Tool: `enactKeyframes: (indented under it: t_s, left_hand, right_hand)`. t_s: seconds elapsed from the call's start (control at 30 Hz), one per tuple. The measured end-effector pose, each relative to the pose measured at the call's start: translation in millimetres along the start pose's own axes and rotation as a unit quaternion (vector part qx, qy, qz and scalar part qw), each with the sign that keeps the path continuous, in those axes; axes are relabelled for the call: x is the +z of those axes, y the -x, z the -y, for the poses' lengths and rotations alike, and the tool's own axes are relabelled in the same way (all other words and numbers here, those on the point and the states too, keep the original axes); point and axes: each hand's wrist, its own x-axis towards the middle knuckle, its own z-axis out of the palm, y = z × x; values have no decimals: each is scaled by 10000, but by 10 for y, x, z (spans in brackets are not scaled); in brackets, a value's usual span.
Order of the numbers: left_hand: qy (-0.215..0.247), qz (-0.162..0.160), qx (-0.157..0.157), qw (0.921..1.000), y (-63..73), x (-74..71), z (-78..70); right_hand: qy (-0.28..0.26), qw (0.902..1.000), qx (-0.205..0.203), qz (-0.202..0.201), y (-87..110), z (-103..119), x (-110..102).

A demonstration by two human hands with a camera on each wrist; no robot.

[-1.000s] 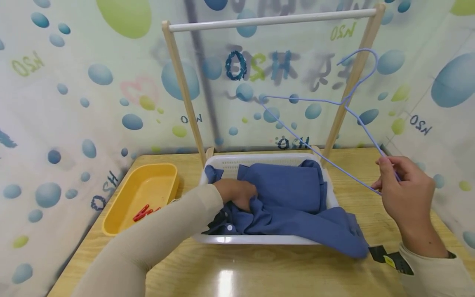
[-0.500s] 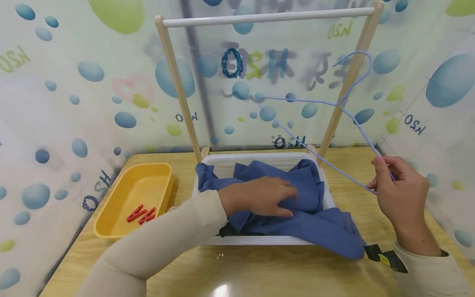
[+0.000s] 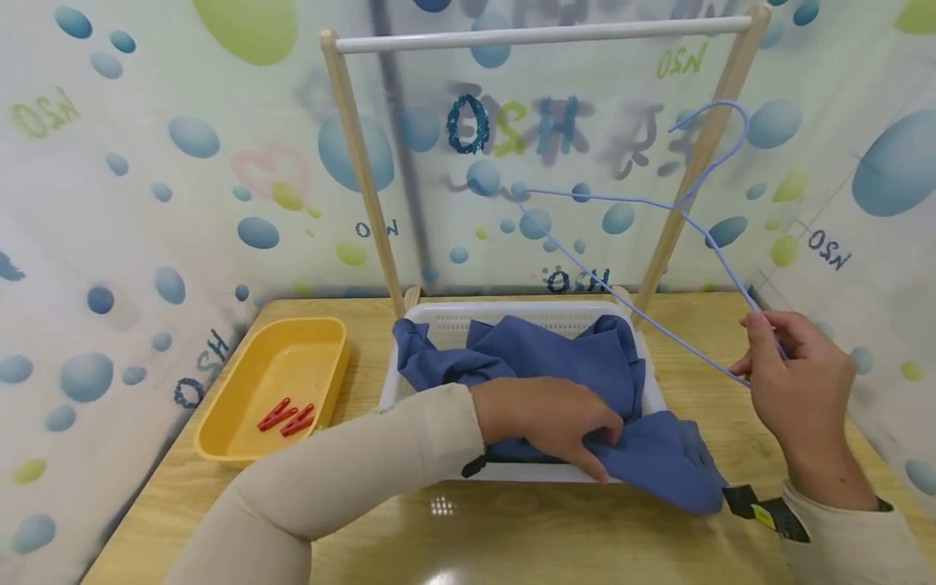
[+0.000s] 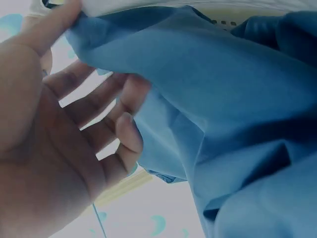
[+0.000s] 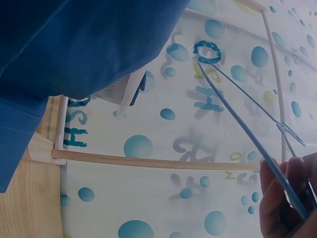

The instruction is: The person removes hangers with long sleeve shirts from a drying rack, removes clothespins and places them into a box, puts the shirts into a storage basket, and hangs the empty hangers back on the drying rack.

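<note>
A blue garment (image 3: 563, 353) lies bunched in a white plastic basket (image 3: 519, 472), one part hanging over the front right rim. A small dark button shows on that hanging part. My left hand (image 3: 552, 418) reaches over the basket and touches the cloth. In the left wrist view, the left hand's fingers (image 4: 91, 101) are loosely bent and spread, with the thumb apart from them at the cloth's edge. To the right of the basket, my right hand (image 3: 800, 386) grips one corner of a light blue wire hanger (image 3: 683, 201), raised with its hook upward.
A wooden rack with a white top bar (image 3: 541, 36) stands behind the basket. To the left, a yellow tray (image 3: 212, 435) holds red clothespins (image 3: 276, 414). All of these stand on a wooden table (image 3: 366, 520) against patterned walls.
My left hand has come out of the garment's left part and moved right across it to the front right part. The cloth at left is rumpled differently. The right hand keeps the hanger in place.
</note>
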Motion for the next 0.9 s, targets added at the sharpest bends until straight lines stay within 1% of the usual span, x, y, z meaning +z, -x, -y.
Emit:
enactKeyframes:
  t_s: [0.1, 0.2, 0.3, 0.37, 0.43, 0.53, 0.63, 0.73, 0.8, 0.9]
  left_hand:
    - [-21, -167, 111, 9998, 9, -2, -19]
    - [-23, -367, 41, 9993, 54, -12, 2]
    - [-96, -741, -271, 9968, 139, -41, 57]
    - [-188, -1047, -562, 9927, 215, -73, 94]
    - [-279, -1396, -870, 9860, 291, -107, 138]
    - [-290, -1814, -1344, 9738, 415, -153, 207]
    - [-293, -2196, -1680, 9606, 526, -170, 292]
    - [-324, -2488, -1971, 9477, 617, -169, 381]
    - [-332, -2615, -2185, 9396, 666, -160, 450]
    - [-140, -2763, -2509, 9276, 723, -153, 556]
  right_hand:
    - [-21, 10000, 34, -35, 18, 5, -24]
    - [-38, 10000, 43, -54, 21, 12, -38]
    - [-129, 9999, 0, -74, 5, 25, -44]
    - [-171, 9998, -20, -96, -7, 38, -46]
    - [-203, 9997, -38, -117, -16, 45, -46]
    - [-176, 9998, -17, -107, -20, 46, -42]
    - [-120, 9999, -6, -85, -19, 41, -37]
    - [-104, 9999, 3, -81, -21, 33, -38]
    - [-121, 9999, 16, -89, -19, 28, -39]
    - [-163, 9998, 49, -93, -18, 26, -42]
